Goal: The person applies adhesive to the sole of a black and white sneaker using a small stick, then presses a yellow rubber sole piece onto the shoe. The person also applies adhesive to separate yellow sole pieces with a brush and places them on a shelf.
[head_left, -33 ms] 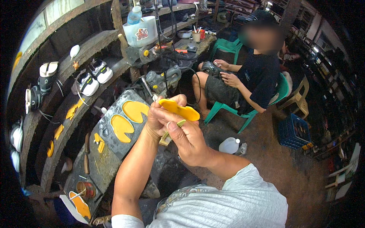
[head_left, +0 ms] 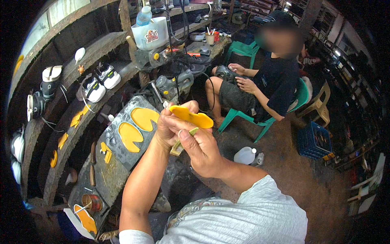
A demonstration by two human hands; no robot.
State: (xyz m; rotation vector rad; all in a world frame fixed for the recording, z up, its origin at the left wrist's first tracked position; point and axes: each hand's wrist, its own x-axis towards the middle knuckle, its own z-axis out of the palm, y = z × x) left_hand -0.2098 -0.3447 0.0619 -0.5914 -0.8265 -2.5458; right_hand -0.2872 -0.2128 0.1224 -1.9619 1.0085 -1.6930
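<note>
My left hand (head_left: 166, 127) grips a yellow sole-shaped piece (head_left: 194, 118), tilted so that it shows partly edge-on. Close below it, my right hand (head_left: 205, 154) pinches a narrow, flat yellowish strip (head_left: 178, 148) between thumb and fingers. The fingers overlap, so I cannot tell whether the strip touches the yellow piece. On a dark board (head_left: 118, 143) left of my hands lie two more yellow pieces, one notched piece (head_left: 129, 137) nearer and another (head_left: 142, 118) farther back. Small yellow scraps (head_left: 106, 153) rest beside them.
A knife-like tool (head_left: 92, 162), a tin (head_left: 92, 202) with a stick and another yellow piece (head_left: 86, 219) are at lower left. Shoes (head_left: 101, 83) stand on wooden shelves. A person (head_left: 272, 77) sits on a green chair, near a jug (head_left: 245, 155) and blue crate (head_left: 313, 140).
</note>
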